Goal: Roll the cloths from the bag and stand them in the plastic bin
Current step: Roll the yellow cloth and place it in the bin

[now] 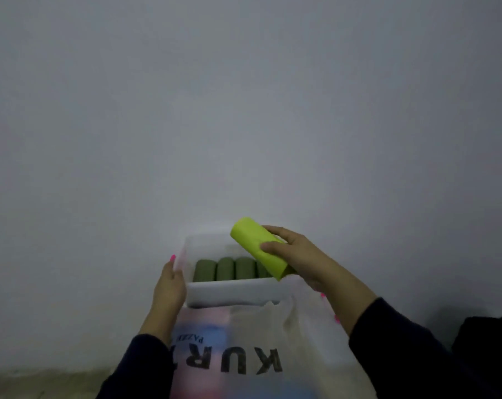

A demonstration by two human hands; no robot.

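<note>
A: Left hand [169, 286] steadies the plastic bin [232, 293] by its wall; dark green rolls [232, 267] stand inside

B: And the right hand [298, 259]?

A: Its grip is closed around a lime roll [255, 244], tilted over the bin's right side. Placing step, I'd say; next it needs turning upright beside the others, bag [273, 355] nearest

Dim, flat, grey-blue light; corners of frame darker. Soft overall focus. Bag [261, 355] at bottom centre blurred; lower right nearly black. No glare.
</note>
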